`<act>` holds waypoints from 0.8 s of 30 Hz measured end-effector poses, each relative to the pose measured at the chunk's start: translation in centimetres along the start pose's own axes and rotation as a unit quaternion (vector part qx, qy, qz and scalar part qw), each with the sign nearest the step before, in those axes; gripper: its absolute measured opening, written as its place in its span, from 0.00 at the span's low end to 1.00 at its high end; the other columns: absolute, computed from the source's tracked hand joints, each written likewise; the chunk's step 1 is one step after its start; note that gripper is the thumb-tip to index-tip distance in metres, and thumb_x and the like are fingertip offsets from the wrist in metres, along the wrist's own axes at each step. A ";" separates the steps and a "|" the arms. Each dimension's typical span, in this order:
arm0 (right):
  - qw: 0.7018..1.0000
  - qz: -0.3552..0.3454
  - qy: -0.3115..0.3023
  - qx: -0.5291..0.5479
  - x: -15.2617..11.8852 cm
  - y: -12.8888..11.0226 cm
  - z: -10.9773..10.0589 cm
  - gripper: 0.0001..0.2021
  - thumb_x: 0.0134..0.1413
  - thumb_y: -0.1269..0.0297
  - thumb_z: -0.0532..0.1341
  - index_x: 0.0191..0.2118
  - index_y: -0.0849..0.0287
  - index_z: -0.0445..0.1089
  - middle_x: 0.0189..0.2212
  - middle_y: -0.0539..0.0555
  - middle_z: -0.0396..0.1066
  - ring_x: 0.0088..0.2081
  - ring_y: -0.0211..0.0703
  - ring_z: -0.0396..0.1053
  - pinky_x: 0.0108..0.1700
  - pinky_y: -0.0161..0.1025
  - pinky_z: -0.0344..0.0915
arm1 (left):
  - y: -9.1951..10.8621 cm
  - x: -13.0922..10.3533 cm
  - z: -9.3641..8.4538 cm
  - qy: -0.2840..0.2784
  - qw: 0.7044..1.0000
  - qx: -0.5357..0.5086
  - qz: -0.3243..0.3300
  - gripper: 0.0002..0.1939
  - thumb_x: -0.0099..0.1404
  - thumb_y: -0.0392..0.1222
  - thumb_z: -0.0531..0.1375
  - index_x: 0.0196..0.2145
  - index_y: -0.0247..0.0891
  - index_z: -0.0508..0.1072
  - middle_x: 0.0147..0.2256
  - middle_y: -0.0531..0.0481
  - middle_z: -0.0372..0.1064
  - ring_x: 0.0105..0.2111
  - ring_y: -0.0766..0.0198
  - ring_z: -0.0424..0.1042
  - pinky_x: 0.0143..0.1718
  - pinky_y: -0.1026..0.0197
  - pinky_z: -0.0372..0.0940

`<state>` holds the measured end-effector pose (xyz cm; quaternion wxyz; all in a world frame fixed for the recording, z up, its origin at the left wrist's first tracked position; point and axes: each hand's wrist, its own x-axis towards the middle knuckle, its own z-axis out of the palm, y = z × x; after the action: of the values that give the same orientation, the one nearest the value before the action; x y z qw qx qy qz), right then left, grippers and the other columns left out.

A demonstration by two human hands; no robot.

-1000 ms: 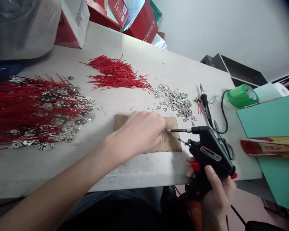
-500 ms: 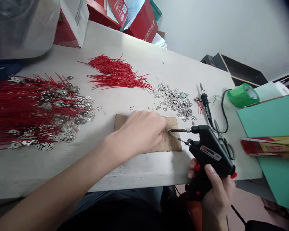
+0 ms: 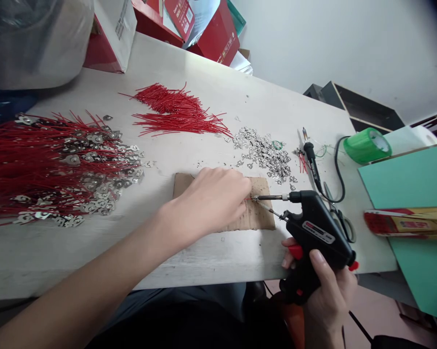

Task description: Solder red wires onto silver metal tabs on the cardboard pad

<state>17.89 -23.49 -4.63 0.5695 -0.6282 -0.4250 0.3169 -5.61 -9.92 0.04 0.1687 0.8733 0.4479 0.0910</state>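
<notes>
My right hand (image 3: 329, 286) is wrapped round the grip of a black soldering gun (image 3: 318, 225), index finger at its red trigger (image 3: 295, 251). The gun's tip points left and meets a small metal piece (image 3: 255, 198) over a scorched cardboard piece (image 3: 262, 220). Closed fingers of my left hand (image 3: 214, 198) rest over the cardboard and pinch a red wire (image 3: 247, 198), whose end shows beside the tip. My left fingertips are mostly hidden under the hand. The gun's thin solder feed tube (image 3: 267, 207) slants up toward the same spot.
Loose metal tabs (image 3: 264, 152) lie behind the cardboard, with red wires (image 3: 178, 111) further back. Wires with tabs attached (image 3: 69, 165) are heaped at left. At right are a soldering iron (image 3: 311, 157), scissors (image 3: 340, 213), green tape (image 3: 367, 144) and a yellow-red package (image 3: 411, 222).
My right index finger has eased outward, and more of the red trigger shows. The gun tip and my left hand stay nearly in place.
</notes>
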 end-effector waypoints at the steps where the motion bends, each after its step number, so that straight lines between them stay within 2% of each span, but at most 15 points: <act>1: 1.000 -0.004 0.000 -0.001 0.0 0.0 0.0 0.13 0.63 0.58 0.67 0.36 0.65 0.80 0.34 0.61 0.79 0.25 0.45 0.73 0.25 0.41 0.65 | 0.0 0.0 0.0 0.000 1.000 0.000 0.001 0.08 0.65 0.34 0.58 0.32 0.38 0.77 0.32 0.47 0.77 0.28 0.60 0.71 0.28 0.59 0.53; 7: 1.000 -0.016 0.000 0.004 -0.1 -0.2 0.3 0.12 0.63 0.59 0.67 0.38 0.64 0.81 0.34 0.61 0.80 0.24 0.45 0.73 0.26 0.42 0.68 | 0.1 -0.1 -0.1 -0.007 1.000 0.000 -0.002 0.08 0.66 0.34 0.58 0.31 0.37 0.77 0.32 0.47 0.77 0.29 0.60 0.71 0.28 0.59 0.53; 12: 1.000 -0.015 -0.016 0.010 0.0 -0.2 0.4 0.12 0.65 0.61 0.65 0.38 0.66 0.82 0.34 0.63 0.81 0.23 0.45 0.72 0.25 0.42 0.64 | 0.1 -0.1 0.0 -0.006 1.000 0.001 -0.004 0.07 0.65 0.34 0.58 0.32 0.38 0.77 0.33 0.47 0.77 0.29 0.59 0.72 0.27 0.58 0.52; 18: 1.000 -0.018 -0.010 0.004 0.0 -0.1 0.1 0.12 0.65 0.61 0.65 0.39 0.65 0.81 0.34 0.63 0.81 0.24 0.45 0.73 0.27 0.42 0.65 | 0.1 -0.1 0.0 -0.001 1.000 0.000 -0.002 0.08 0.65 0.34 0.58 0.32 0.38 0.77 0.32 0.47 0.77 0.28 0.60 0.70 0.27 0.58 0.49; 24: 0.999 -0.024 -0.013 0.017 0.0 0.1 0.1 0.10 0.64 0.62 0.65 0.40 0.64 0.80 0.34 0.62 0.81 0.23 0.44 0.73 0.24 0.42 0.66 | 0.0 -0.1 -0.1 -0.005 1.000 -0.003 0.000 0.08 0.64 0.33 0.58 0.32 0.38 0.78 0.33 0.47 0.77 0.29 0.59 0.72 0.27 0.58 0.52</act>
<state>17.83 -23.42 -4.71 0.5819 -0.6043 -0.4415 0.3183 -5.65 -9.97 0.11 0.1735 0.8732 0.4470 0.0877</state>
